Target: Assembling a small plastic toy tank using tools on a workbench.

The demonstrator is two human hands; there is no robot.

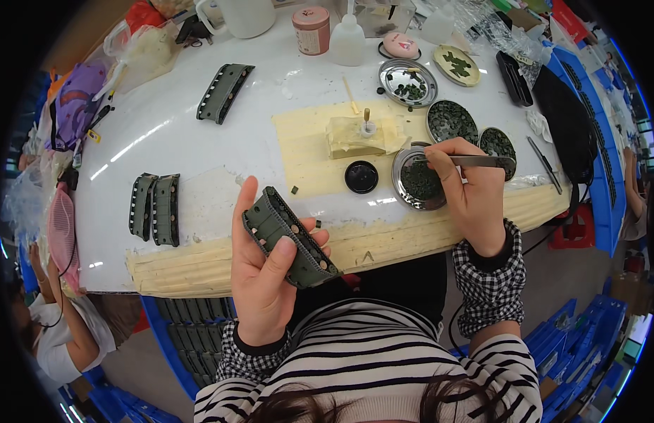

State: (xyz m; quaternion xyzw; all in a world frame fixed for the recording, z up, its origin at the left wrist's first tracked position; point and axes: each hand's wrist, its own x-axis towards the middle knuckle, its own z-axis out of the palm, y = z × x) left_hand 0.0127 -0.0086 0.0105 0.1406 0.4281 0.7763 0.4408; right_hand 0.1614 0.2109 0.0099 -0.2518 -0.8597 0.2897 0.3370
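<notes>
My left hand (260, 296) is closed around a dark green curved plastic panel (270, 224), tilted above the table's near edge. Small round copper-coloured spots and studs run along the panel's side. In my right hand (478, 201) is a pair of metal tweezers (478, 161), pinched between thumb and fingers. Their tips reach over a round metal dish (398, 189) of tiny dark green pieces; whether they grip a piece is too small to tell. Left of that dish stands a round black cap (361, 177), with a small glue bottle (368, 127) in a taped block (341, 137) behind it.
Similar panels (225, 93) (165, 209) lie to the left. More dishes of green pieces (452, 121) (497, 144) stand at right, near a black pen (545, 165). A white squeeze bottle (347, 42) and pink tin (311, 32) are behind. Blue crates (179, 352) hold panels below.
</notes>
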